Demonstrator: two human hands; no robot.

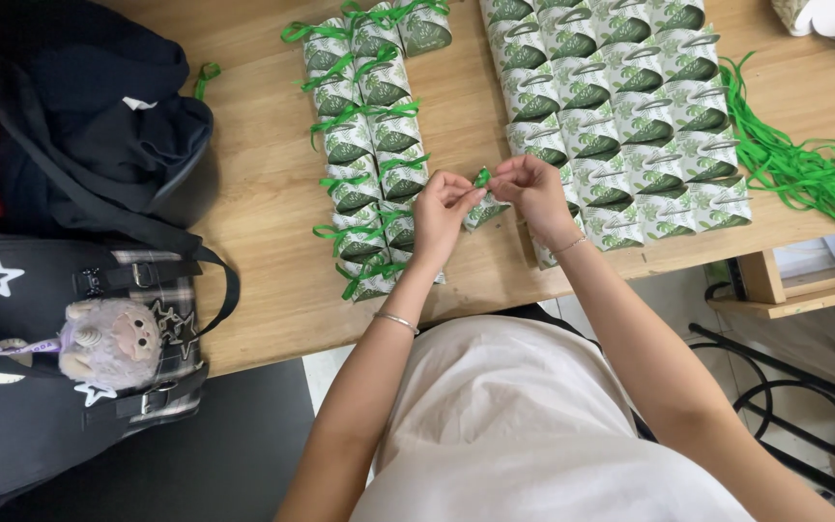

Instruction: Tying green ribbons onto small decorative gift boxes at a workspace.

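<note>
My left hand (440, 206) and my right hand (529, 186) meet over the wooden table (263, 193), both pinching a green ribbon (481, 177) on top of a small white-and-green patterned paper box (486, 209). The box rests on the table between two groups of like boxes. To the left lies a double column of boxes tied with green bows (371, 145). To the right a block of untied boxes (620, 106) stands in rows. Each wrist wears a thin bracelet.
A heap of loose green ribbons (804, 169) lies at the table's right edge. A dark backpack (79, 126) and a black star-patterned bag with a plush charm (108, 340) sit at the left. A black metal frame (785, 387) stands on the floor at the right.
</note>
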